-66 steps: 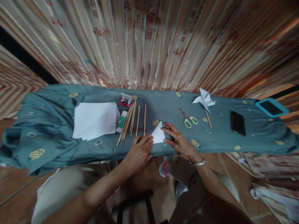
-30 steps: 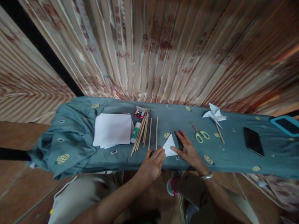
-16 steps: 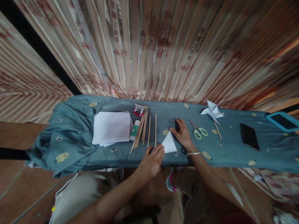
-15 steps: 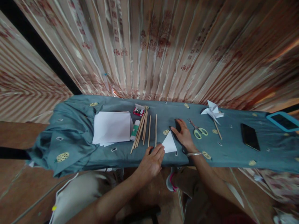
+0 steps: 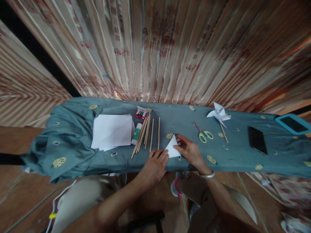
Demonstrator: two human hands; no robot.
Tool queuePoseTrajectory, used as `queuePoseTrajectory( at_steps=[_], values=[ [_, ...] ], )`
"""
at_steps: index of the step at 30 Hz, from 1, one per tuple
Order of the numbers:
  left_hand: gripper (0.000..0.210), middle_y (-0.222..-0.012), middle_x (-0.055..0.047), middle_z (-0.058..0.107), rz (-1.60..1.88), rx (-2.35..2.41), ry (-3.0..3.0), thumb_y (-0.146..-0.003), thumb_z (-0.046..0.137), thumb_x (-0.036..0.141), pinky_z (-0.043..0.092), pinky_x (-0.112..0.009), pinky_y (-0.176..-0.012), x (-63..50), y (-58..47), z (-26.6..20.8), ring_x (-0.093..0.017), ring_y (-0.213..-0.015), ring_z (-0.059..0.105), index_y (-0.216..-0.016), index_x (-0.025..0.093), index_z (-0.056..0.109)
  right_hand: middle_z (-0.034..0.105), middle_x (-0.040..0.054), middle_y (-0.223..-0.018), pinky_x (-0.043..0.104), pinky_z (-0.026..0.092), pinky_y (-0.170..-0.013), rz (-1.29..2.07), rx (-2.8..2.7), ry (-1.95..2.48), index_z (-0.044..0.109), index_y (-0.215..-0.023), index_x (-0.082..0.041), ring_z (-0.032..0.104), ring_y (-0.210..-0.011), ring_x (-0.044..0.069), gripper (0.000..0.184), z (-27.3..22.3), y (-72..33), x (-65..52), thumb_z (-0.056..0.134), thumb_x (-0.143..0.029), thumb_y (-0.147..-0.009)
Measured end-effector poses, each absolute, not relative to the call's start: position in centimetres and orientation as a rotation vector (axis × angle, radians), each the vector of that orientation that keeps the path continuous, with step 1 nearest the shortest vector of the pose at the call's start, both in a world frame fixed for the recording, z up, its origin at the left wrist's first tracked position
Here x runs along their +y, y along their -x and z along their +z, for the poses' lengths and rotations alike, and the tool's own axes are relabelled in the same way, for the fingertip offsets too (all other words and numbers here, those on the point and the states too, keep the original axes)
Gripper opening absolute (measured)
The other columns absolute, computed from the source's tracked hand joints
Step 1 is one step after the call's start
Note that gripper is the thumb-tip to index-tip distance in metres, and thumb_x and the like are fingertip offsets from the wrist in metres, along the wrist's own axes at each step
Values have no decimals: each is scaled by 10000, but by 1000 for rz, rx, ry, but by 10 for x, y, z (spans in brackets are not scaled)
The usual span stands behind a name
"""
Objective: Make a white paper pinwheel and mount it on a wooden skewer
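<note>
A white sheet of paper folded into a triangle (image 5: 172, 149) lies near the front edge of the cloth-covered table. My right hand (image 5: 191, 152) is at its right side, thumb on the paper and index finger along the edge near the top, gripping it. My left hand (image 5: 154, 165) rests flat at the paper's lower left corner, its fingers stretched out and their tips touching it. Beyond my left fingertips stand apart two thin wooden sticks (image 5: 158, 133). Scissors (image 5: 202, 132) with pale green handles lie to the right of the paper.
To the left are a white paper stack (image 5: 111, 131), a glue stick (image 5: 136, 134), a bundle of wooden sticks (image 5: 142, 137) and a small red box (image 5: 141, 112) of metal bits. On the right are a paper pinwheel (image 5: 219, 115), a black phone (image 5: 257, 140) and a blue-framed device (image 5: 293, 124).
My right hand has come in leftward from the dark cloth or shadow beside the paper onto the paper's right edge. My left hand stays at the left corner. The view has shifted slightly.
</note>
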State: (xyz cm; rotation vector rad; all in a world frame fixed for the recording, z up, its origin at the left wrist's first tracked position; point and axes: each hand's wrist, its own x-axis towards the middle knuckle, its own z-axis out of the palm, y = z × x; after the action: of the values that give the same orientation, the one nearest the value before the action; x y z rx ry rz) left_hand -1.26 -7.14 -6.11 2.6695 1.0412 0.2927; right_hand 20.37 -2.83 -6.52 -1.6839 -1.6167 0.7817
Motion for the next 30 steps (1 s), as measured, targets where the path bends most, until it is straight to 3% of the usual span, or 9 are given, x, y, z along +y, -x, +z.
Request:
queuePoseTrajectory(
  at_steps=[6, 11, 14, 17, 20, 25, 30],
  values=[
    [493, -1430, -183, 515, 460, 1004, -2497, -887, 607, 264, 410, -472, -1041, -66, 15, -51, -283, -1297, 492, -1345, 132, 482, 731, 5, -740, 307, 549, -627, 1285, -1193, 1452, 698, -1013, -199, 662, -651, 174, 495, -60, -215, -27, 830, -414, -587],
    [571, -1483, -154, 473, 847, 1069, -1764, -893, 585, 398, 361, -468, -1114, -52, 20, -40, -277, -1354, 452, -1403, 170, 469, 731, -7, -739, 258, 514, -609, 1377, -1017, 1283, 743, -905, -227, 631, -636, 132, 377, -33, -226, -25, 871, -356, -574],
    [571, -1379, -119, 588, 892, 999, -1159, -835, 632, 494, 463, -436, -1016, -46, 14, -37, -281, -1218, 583, -1324, 205, 571, 738, -1, -755, 245, 487, -560, 1311, -981, 1229, 753, -858, -245, 612, -624, 126, 325, -26, -228, -21, 868, -363, -578],
    [523, -1116, -93, 723, 853, 904, -786, -704, 751, 554, 527, -360, -890, -45, 4, -36, -252, -1038, 668, -1067, 179, 717, 746, 1, -779, 279, 519, -606, 1301, -982, 1222, 750, -836, -262, 631, -651, 143, 288, -25, -224, -19, 861, -366, -591],
    [506, -911, -76, 740, 849, 876, -635, -534, 874, 519, 540, -299, -811, -47, -5, -33, -217, -910, 688, -834, 134, 740, 748, -2, -776, 306, 552, -684, 1341, -969, 1195, 749, -845, -270, 654, -679, 152, 291, -27, -213, -19, 855, -381, -599],
    [570, -902, -109, 750, 864, 792, -513, -535, 900, 423, 543, -325, -759, -45, -13, -26, -204, -787, 700, -980, 108, 732, 747, 0, -742, 284, 557, -678, 1468, -929, 1120, 758, -789, -252, 652, -644, 144, 319, -23, -192, -22, 889, -416, -548],
    [484, -827, -84, 761, 1001, 893, -498, -446, 922, 342, 514, -294, -733, -36, -11, -29, -178, -726, 668, -837, 112, 753, 764, 45, -804, 282, 549, -654, 1520, -908, 990, 779, -787, -237, 672, -696, 169, 380, -16, -194, -22, 816, -577, -623]
  ],
)
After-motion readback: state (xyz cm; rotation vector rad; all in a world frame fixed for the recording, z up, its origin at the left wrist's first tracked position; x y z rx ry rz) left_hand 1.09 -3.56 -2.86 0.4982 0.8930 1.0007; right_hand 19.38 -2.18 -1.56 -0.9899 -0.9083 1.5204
